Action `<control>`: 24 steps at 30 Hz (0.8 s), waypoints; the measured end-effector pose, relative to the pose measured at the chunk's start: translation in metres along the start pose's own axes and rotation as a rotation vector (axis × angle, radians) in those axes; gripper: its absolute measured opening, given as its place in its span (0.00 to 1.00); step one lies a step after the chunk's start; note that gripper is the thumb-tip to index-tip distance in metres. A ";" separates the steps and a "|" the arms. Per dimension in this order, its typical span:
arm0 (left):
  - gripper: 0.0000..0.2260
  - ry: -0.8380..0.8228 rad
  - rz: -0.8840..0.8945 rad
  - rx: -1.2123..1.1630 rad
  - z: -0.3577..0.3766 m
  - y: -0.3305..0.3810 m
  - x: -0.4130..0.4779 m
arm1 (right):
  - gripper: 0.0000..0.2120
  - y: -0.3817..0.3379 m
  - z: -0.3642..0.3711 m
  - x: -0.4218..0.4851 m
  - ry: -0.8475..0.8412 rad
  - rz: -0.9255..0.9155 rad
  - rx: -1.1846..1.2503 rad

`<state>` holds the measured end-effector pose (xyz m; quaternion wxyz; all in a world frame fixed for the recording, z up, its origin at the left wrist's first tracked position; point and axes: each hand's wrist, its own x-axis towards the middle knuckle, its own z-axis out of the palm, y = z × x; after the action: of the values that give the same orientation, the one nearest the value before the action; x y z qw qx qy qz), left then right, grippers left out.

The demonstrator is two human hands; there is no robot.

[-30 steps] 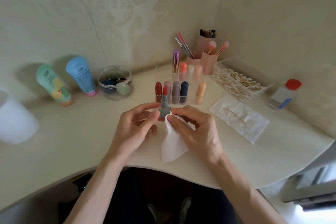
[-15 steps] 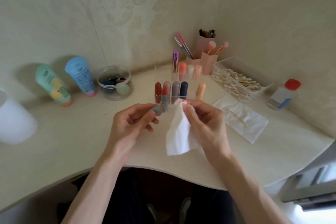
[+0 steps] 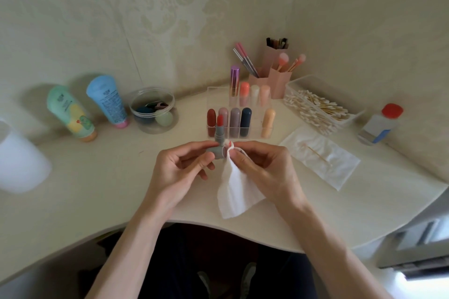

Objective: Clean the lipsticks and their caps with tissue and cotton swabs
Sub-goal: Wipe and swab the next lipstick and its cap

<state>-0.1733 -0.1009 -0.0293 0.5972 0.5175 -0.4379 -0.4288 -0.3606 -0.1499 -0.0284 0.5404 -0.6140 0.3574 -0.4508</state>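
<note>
Single head-worn wide-angle view, facing forward and down, close over the table [image 3: 73, 189], with the wall [image 3: 97, 19] far behind.

Over the worktop [image 3: 73, 189], the left hand [image 3: 175, 172] holds an open grey lipstick [image 3: 219, 130] and its cap [image 3: 216, 153]; the right hand [image 3: 264, 167] pinches white tissue [image 3: 233, 192] against the cap's mouth.

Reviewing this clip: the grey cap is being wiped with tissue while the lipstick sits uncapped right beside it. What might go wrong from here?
1. The left hand seems to hold both the grey cap and the uncapped lipstick. The exposed red tip could smear on fingers, or one item could slip.
2. The tissue in the right hand already shows red near the cap mouth. Reusing that spot may spread colour.
</note>
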 end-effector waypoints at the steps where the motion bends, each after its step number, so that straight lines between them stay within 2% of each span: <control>1: 0.12 -0.004 0.004 0.015 0.000 0.000 0.000 | 0.05 0.000 -0.001 0.000 -0.003 0.018 -0.014; 5: 0.12 -0.015 0.018 0.078 -0.001 0.000 -0.001 | 0.04 -0.002 -0.007 0.001 -0.021 0.083 -0.068; 10: 0.12 -0.041 0.080 0.094 0.001 0.000 -0.002 | 0.05 0.000 -0.006 0.006 -0.034 0.076 -0.118; 16: 0.13 -0.037 0.122 0.125 0.000 -0.001 -0.003 | 0.06 0.003 -0.004 0.006 -0.040 -0.041 -0.408; 19: 0.12 -0.040 0.154 0.139 0.000 -0.001 -0.004 | 0.07 0.000 -0.004 0.006 -0.067 -0.031 -0.369; 24: 0.11 -0.033 0.287 0.184 -0.002 -0.003 -0.007 | 0.07 -0.006 -0.005 0.006 -0.106 0.150 -0.239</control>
<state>-0.1733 -0.0941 -0.0332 0.5950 0.4953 -0.5543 -0.3056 -0.3632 -0.1561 -0.0217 0.5138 -0.6684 0.4245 -0.3303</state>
